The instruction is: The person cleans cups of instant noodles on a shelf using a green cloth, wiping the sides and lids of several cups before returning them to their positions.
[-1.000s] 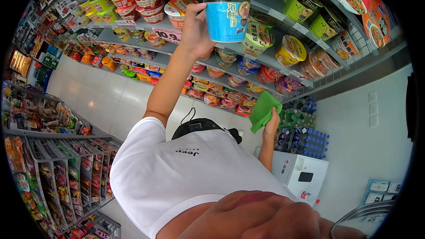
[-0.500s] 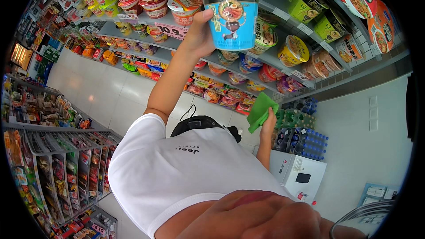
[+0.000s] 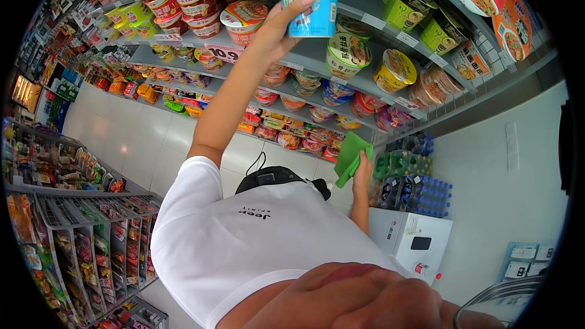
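Note:
My left hand is raised at the shelf, its fingers wrapped round a blue noodle cup with a black band at the top. The thumb lies across the cup's printed front. Whether its base rests on the shelf board, I cannot tell. Lower down on the right, my right hand grips a bunched green cloth, which stands up above the fingers. A green-and-white noodle bowl sits just below the cup, and an orange-lidded bowl is left of my left hand.
Tiered grey shelves of noodle bowls cross the top. Packs of blue-capped bottles stand at the right by a white box-shaped unit and a pale wall. A wire rack of packets stands at the left.
The noodle cup has moved up and farther from me towards the shelf, still in my left hand. My right hand and the green cloth have shifted slightly left.

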